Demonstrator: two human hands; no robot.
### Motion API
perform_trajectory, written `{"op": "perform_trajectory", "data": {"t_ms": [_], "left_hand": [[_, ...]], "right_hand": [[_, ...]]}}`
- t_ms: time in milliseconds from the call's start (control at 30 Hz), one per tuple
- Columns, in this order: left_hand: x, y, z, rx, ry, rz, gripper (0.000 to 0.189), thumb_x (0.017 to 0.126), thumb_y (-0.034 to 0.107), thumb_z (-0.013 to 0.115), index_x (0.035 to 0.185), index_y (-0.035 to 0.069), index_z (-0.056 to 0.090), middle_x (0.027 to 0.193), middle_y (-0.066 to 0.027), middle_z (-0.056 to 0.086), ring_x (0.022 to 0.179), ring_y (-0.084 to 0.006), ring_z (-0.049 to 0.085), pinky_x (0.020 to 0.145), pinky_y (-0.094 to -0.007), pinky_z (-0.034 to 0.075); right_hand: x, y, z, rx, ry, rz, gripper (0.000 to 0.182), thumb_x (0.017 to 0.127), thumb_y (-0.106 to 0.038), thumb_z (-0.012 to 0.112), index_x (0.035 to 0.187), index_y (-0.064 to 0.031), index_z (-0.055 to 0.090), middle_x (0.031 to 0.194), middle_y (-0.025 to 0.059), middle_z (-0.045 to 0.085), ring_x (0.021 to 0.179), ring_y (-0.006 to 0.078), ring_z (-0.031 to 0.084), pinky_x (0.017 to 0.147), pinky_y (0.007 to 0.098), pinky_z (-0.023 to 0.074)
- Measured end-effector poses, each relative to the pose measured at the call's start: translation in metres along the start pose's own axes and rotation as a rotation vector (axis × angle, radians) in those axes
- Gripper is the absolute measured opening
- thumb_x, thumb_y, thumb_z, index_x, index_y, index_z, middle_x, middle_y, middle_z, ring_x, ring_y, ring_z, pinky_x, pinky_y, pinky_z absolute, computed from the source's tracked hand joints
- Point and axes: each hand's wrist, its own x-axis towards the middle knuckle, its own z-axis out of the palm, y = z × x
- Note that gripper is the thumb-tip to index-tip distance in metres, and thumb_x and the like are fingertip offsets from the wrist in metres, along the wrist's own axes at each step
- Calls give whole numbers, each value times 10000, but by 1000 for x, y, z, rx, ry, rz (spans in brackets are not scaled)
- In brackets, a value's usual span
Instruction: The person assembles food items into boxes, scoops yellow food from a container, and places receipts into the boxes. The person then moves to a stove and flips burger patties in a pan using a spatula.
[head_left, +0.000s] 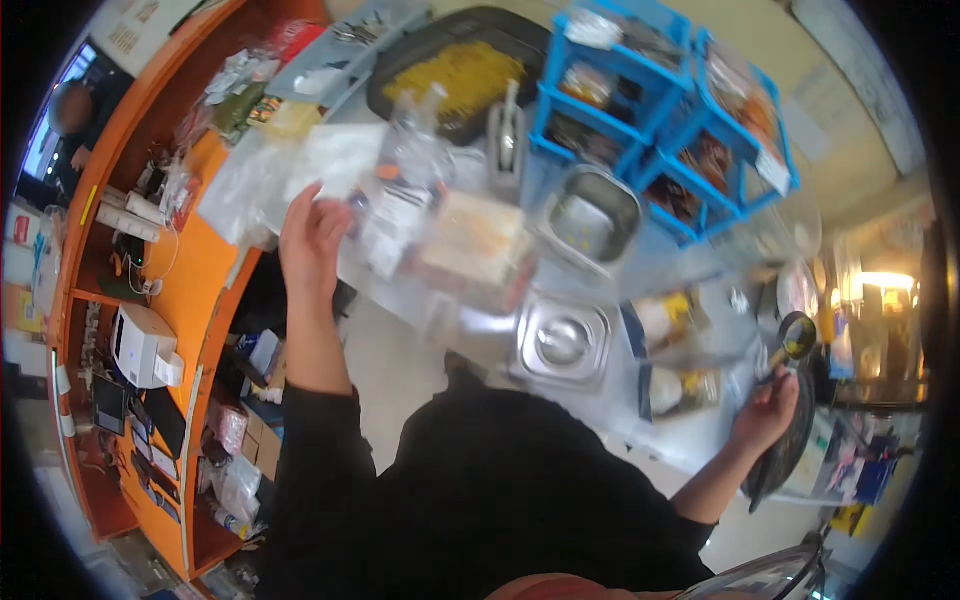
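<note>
At the right of the work surface my right hand (766, 411) grips a small round ladle (797, 336) with a dark yellowish content, its bowl pointing up in the picture. Beneath that hand lies the rim of a dark round pan or lid (787, 442). My left hand (315, 232) is raised at the left, fingers loosely bent, near white sheets (345, 157) and clear plastic bags (244, 187); nothing shows in it. Between the hands are a steel container with a lid (564, 341), an open steel container (592, 217) and a blurred, lidded box (474, 240).
A dark tray (382, 82) of yellow shreds stands at the back beside blue stacked baskets (544, 120). Two packets (664, 319) (679, 390) lie right of centre. An orange counter (199, 270) with a white printer (142, 345) runs along the left; a person (79, 127) stands beyond it.
</note>
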Motion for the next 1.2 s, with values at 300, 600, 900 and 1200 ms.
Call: {"op": "perform_trajectory", "data": {"t_ms": [300,600,900,1200], "left_hand": [[328,-151,-22,-9,129,-777,492,899,243,466,1251,-90,380,1160,-265,494,1065,-346,516,978,-445,411],[331,-165,13,148,68,-877,480,907,412,440,1142,-3,497,1145,-159,525,1070,-294,475,959,-432,398],[363,-36,60,-69,-367,-338,259,936,254,567,1039,16,553,980,-115,614,888,-235,619,848,-370,531],[352,27,112,-205,-686,-392,250,978,207,481,1075,-19,521,993,-128,617,861,-208,634,808,-328,558]], "right_hand": [[-16,53,283,-103,-441,203,179,923,-130,565,1063,-19,568,884,126,658,501,106,491,462,216,374],[1,113,421,-382,-660,464,191,887,-122,605,1052,-27,586,842,170,684,475,98,516,429,197,381],[29,233,520,-529,-694,964,229,901,-169,593,1072,-18,579,831,106,688,454,60,476,405,199,343],[62,403,581,-1547,-1084,-628,245,873,-93,513,1099,-38,593,946,172,664,768,305,670,644,402,530]]}}
